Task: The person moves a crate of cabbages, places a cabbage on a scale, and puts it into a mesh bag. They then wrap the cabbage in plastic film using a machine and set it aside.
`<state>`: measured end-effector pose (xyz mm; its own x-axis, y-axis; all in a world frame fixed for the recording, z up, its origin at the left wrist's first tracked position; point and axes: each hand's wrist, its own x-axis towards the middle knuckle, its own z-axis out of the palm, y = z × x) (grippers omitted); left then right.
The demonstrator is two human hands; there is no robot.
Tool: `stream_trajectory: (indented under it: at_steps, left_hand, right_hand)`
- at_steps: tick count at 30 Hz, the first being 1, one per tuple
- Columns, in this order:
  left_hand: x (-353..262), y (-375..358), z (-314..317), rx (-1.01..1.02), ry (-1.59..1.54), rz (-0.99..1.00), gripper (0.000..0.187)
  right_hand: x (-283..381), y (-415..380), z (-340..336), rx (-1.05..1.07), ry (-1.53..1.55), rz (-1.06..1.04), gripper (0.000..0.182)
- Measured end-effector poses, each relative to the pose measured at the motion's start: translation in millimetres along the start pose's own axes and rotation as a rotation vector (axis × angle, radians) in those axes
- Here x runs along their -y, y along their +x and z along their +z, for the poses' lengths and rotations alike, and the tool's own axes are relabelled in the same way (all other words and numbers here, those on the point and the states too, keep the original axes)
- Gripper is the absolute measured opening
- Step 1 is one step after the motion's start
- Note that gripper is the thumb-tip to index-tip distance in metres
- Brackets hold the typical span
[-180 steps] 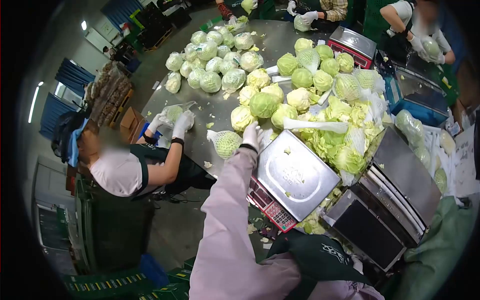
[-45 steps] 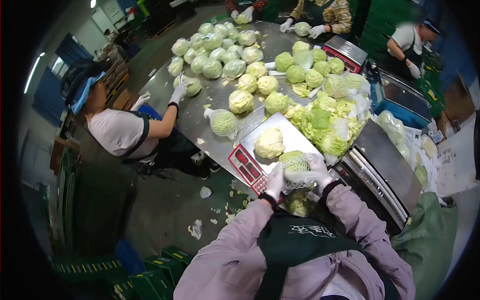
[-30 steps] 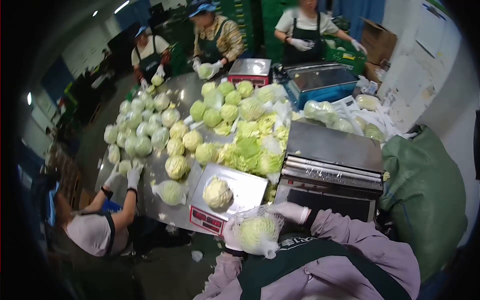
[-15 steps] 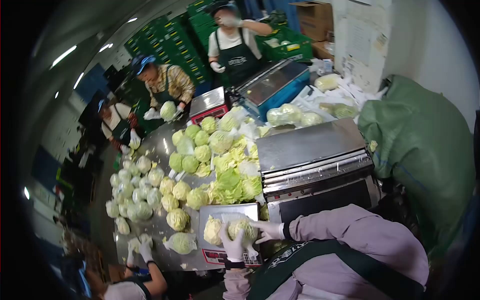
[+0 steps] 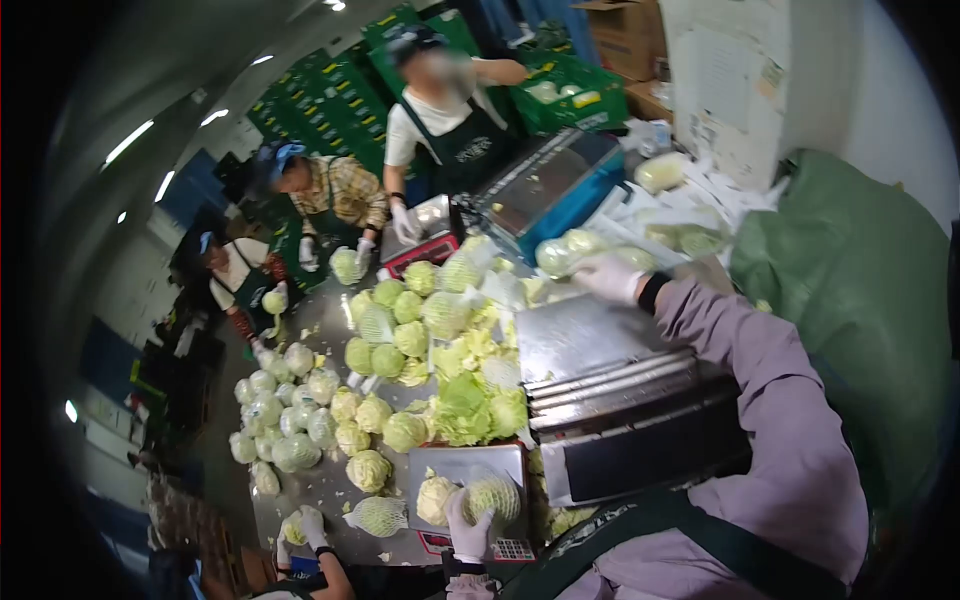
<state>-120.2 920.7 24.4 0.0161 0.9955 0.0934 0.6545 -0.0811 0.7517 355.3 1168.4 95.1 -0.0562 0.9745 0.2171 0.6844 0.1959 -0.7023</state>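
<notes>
My left hand (image 5: 468, 525), in a white glove, rests at the scale (image 5: 455, 460), its fingers between a pale cabbage (image 5: 435, 499) and a netted cabbage (image 5: 494, 498) that both lie on the plate. Whether it grips either one is unclear. My right hand (image 5: 608, 276), gloved too, reaches over the far edge of the metal wrapping machine (image 5: 590, 345), beside wrapped cabbages (image 5: 566, 250). Its fingers are blurred.
Cabbages (image 5: 408, 322) and loose leaves (image 5: 466, 405) cover the table's middle, with wrapped ones (image 5: 280, 410) at left. Several co-workers stand around the table, one (image 5: 450, 130) behind a red scale (image 5: 425, 240). A green sack (image 5: 830, 300) bulges at right.
My right hand has left the netted cabbage and moved up and away over the machine. My left hand stays at the scale. The far co-worker's hand has come down onto the red scale.
</notes>
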Motion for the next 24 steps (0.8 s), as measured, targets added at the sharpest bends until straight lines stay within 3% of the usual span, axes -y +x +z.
stream_trajectory:
  at_steps: [2,4,6,8,10,11,12,14,16,18,20,22,24]
  left_hand:
    - [4.6,1.1,1.1,0.035,0.011,-0.043,0.064]
    - [6.8,0.5,2.5,0.035,0.062,-0.086,0.063]
    - [1.8,0.0,2.9,0.007,0.045,-0.123,0.063]
    - [2.6,-2.6,0.7,-0.034,0.095,-0.137,0.062]
    - [-10.6,-1.7,0.0,-0.143,0.130,-0.099,0.058]
    - [-28.1,-0.6,0.9,-0.101,-0.296,-0.234,0.067]
    - [-56.3,8.8,-4.0,-0.103,-0.293,-0.239,0.067]
    - [-93.3,23.7,-12.2,-0.228,-0.118,-0.193,0.052]
    - [-105.6,35.9,-7.5,-0.174,-0.308,-0.205,0.045]
    - [-131.3,46.6,0.1,-0.078,-0.352,-0.184,0.044]
    - [-144.1,50.5,14.0,0.036,-0.425,-0.100,0.043]
    - [-147.7,50.6,32.5,0.152,-0.495,-0.041,0.043]
    - [-158.9,45.5,50.8,0.242,-0.571,-0.049,0.042]
  right_hand:
    - [17.6,11.1,-53.4,0.093,-0.171,-0.142,0.030]
    - [-46.7,44.8,-35.6,-0.009,-0.356,0.116,0.034]
    - [-115.7,75.1,-9.6,0.076,-0.493,0.243,0.039]
    - [-145.7,85.7,6.6,0.064,-0.630,0.221,0.045]
    - [-150.5,93.0,8.9,0.073,-0.628,0.385,0.049]
    - [-158.2,100.5,14.3,-0.032,-0.742,0.315,0.040]
    - [-149.3,105.1,7.9,-0.026,-0.739,0.313,0.040]
    - [-103.8,111.3,-27.7,-0.288,-0.428,0.047,0.037]
    - [-64.7,105.8,-58.3,-0.433,0.129,0.040,0.031]
    - [-49.6,102.6,-75.9,-0.638,0.882,-0.147,0.041]
    - [21.0,50.9,-116.1,-0.561,1.586,-0.028,0.054]
    - [-16.8,15.8,-105.8,0.092,1.979,-0.377,0.052]
    - [-28.2,-29.5,-43.3,0.166,2.416,-0.200,0.045]
